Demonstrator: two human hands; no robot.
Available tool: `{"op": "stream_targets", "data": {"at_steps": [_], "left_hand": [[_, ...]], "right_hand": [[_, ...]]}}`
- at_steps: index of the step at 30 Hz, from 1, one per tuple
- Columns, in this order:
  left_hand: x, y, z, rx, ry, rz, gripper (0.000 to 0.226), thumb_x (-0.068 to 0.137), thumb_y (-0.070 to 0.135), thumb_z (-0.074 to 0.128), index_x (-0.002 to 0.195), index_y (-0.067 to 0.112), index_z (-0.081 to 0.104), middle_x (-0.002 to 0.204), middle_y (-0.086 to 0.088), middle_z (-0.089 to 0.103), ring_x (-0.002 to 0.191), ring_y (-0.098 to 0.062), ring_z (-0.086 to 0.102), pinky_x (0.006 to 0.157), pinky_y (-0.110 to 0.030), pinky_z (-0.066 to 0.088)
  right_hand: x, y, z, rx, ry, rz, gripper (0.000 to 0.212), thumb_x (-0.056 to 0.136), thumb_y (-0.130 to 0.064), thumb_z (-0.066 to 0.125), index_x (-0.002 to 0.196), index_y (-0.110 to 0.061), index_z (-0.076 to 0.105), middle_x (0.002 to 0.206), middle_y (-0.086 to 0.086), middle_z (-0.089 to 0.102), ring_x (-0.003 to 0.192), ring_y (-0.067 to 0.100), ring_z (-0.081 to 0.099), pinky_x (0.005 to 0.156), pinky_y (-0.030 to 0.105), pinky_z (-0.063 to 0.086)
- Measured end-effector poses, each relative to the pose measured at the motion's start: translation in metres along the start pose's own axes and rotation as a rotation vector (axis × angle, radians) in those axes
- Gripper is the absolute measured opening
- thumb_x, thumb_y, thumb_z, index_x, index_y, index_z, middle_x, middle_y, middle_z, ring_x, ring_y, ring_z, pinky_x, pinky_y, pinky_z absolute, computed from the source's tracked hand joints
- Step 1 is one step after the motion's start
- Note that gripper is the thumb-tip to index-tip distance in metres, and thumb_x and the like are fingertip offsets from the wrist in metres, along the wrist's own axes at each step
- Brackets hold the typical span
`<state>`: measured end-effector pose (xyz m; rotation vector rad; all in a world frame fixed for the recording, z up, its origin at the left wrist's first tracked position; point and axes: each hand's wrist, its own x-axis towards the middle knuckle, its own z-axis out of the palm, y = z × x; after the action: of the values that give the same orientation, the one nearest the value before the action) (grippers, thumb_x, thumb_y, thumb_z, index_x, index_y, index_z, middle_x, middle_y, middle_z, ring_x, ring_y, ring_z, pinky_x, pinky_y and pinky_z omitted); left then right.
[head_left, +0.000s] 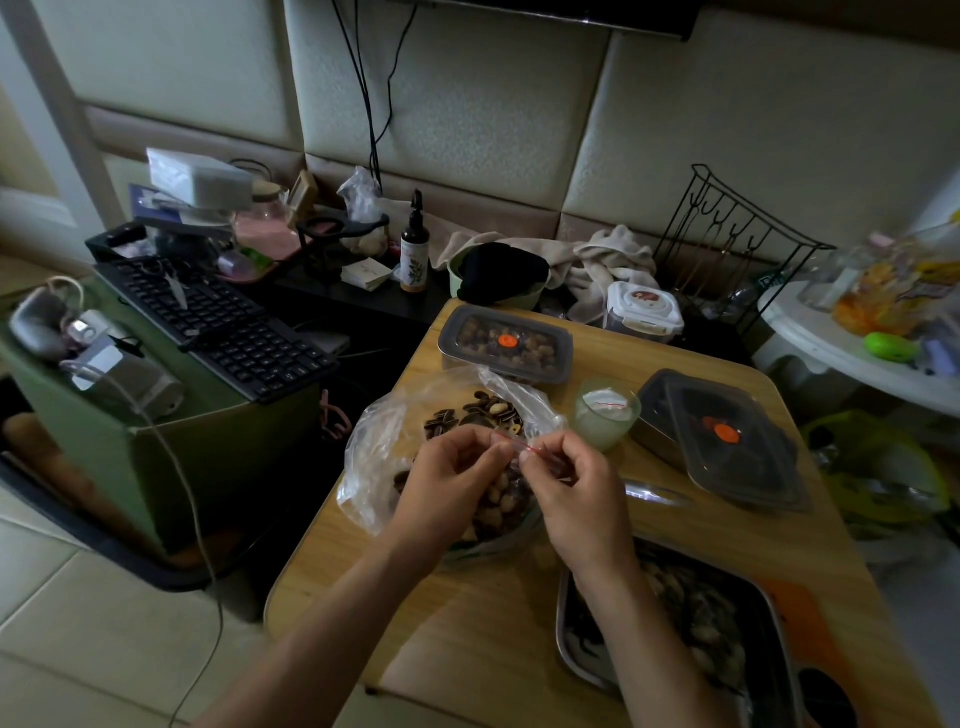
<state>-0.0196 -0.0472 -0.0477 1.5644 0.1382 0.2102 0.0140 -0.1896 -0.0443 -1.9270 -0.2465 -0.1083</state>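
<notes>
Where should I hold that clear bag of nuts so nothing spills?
Pinch the clear bag at its red zip strip along the top, coming from above. The plastic is floppy and the nuts sag at the bottom, so probably only that stiffer top edge keeps the mouth facing up.

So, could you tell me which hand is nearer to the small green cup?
Right. The right hand sits just nearer the camera than the green cup; the left hand lies farther left, past the right one.

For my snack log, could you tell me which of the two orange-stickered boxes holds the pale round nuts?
The far box behind the bag; the right-hand box looks dark inside.
</notes>
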Motion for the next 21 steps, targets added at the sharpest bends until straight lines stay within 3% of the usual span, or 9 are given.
{"op": "stream_targets", "data": {"at_steps": [4, 9, 16, 21], "left_hand": [[0.0008, 0.0029, -0.004, -0.016, -0.008, 0.009, 0.008, 0.096, 0.022, 0.068, 0.091, 0.016, 0.071, 0.093, 0.003, 0.077, 0.091, -0.014, 0.074, 0.079, -0.029, 0.06], [0.0001, 0.0047, -0.0063, -0.056, -0.021, 0.008, 0.012, 0.095, 0.017, 0.07, 0.089, 0.006, 0.07, 0.091, -0.004, 0.077, 0.09, -0.019, 0.074, 0.076, -0.027, 0.058], [-0.0035, 0.0061, -0.0034, -0.021, -0.008, 0.001, 0.017, 0.099, 0.027, 0.063, 0.093, 0.014, 0.072, 0.09, 0.004, 0.077, 0.086, -0.01, 0.074, 0.074, -0.022, 0.057], [-0.0025, 0.0067, -0.0062, -0.038, 0.005, 0.007, 0.017, 0.099, 0.029, 0.063, 0.089, 0.017, 0.07, 0.091, 0.0, 0.076, 0.088, -0.015, 0.074, 0.073, -0.025, 0.057]], "right_hand": [[0.0001, -0.0008, -0.0001, 0.043, -0.042, 0.021, 0.012, 0.095, -0.019, 0.071, 0.084, -0.018, 0.068, 0.082, -0.007, 0.069, 0.077, 0.003, 0.065, 0.068, 0.02, 0.054], [0.0013, -0.0008, 0.0002, 0.066, -0.067, 0.036, 0.01, 0.097, -0.02, 0.069, 0.087, -0.02, 0.07, 0.086, -0.003, 0.073, 0.083, 0.009, 0.07, 0.074, 0.029, 0.059], [0.0013, -0.0019, 0.0019, -0.068, -0.046, 0.015, 0.009, 0.1, -0.026, 0.068, 0.091, -0.023, 0.07, 0.085, -0.008, 0.072, 0.083, -0.001, 0.067, 0.068, 0.013, 0.052], [0.0005, -0.0037, 0.0017, -0.074, -0.042, 0.029, 0.011, 0.098, -0.032, 0.071, 0.092, -0.023, 0.071, 0.085, -0.008, 0.073, 0.082, -0.002, 0.068, 0.066, 0.014, 0.052]]}}
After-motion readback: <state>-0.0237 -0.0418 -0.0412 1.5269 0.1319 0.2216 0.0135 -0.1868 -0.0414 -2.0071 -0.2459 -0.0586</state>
